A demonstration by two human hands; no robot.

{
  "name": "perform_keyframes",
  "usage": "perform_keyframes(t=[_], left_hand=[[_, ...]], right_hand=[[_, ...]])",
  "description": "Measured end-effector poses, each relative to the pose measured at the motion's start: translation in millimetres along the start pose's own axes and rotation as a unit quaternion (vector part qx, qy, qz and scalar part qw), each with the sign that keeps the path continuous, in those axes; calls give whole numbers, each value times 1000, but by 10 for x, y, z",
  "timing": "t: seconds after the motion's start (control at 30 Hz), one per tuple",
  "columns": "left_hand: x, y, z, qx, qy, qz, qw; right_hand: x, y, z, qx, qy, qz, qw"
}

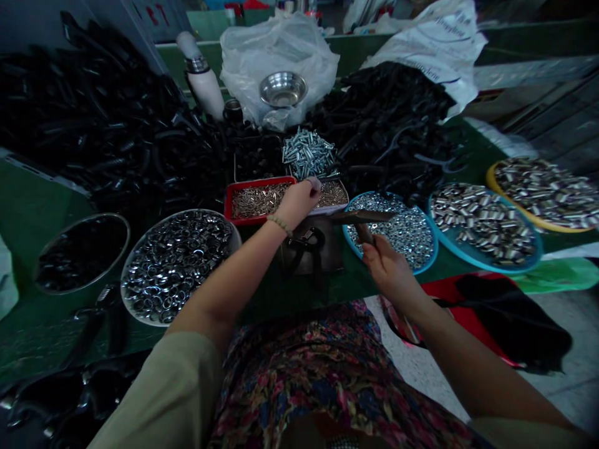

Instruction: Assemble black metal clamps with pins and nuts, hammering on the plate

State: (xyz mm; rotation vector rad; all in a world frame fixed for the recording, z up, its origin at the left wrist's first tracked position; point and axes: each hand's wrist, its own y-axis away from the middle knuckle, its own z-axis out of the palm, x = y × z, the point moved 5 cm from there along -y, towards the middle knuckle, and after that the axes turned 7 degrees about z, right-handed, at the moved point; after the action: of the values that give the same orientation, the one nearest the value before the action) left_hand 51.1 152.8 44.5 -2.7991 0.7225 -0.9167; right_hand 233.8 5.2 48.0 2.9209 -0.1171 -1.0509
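My left hand [304,197], with a beaded bracelet at the wrist, is over the trays of small pins, at the edge of the white tray [332,194] and beside the red tray [228,202]. Its fingertips are hidden. In my right hand [386,265] is the handle of a hammer [362,217], whose dark head is raised over the near edge of a blue tray of small metal parts [397,234]. A black part [306,243] lies on a dark metal plate [331,249] below my left hand.
Silvery bolts [309,153] are piled behind the trays. Black parts heap at left [116,137] and right [393,125]. A bowl of metal rings [180,265] is at left; baskets of metal sleeves [486,221] are at right. A bottle [206,90] stands at the back.
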Motion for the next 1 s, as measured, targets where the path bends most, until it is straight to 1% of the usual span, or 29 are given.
perform_keyframes(t=[0.07,0.13,0.2,0.27,0.33,0.4,0.5,0.6,0.83,1.0], left_hand=[[35,338,-24,15,91,-2,996],[58,697,11,17,138,-6,990],[74,976,90,14,132,1,991],[86,1128,175,25,100,20,994],[91,1170,244,43,66,37,996],[96,1158,289,49,28,52,997],[118,1141,324,21,-47,78,996],[139,1167,327,-9,-102,89,991],[257,1206,349,-78,-178,121,973],[287,1214,355,-92,-219,122,964]], right_hand=[[6,9,-2,-4,-18,-2,1000],[6,18,5,-7,-34,-9,999],[-1,24,23,-8,-45,-17,999],[-17,30,48,-6,-49,-27,998],[-39,40,66,1,-49,-40,998],[-61,57,78,8,-52,-56,997],[-73,86,87,16,-59,-75,995],[-64,106,88,21,-64,-82,994],[-33,127,131,4,-48,-68,996],[-34,153,190,-16,-54,-72,996]])
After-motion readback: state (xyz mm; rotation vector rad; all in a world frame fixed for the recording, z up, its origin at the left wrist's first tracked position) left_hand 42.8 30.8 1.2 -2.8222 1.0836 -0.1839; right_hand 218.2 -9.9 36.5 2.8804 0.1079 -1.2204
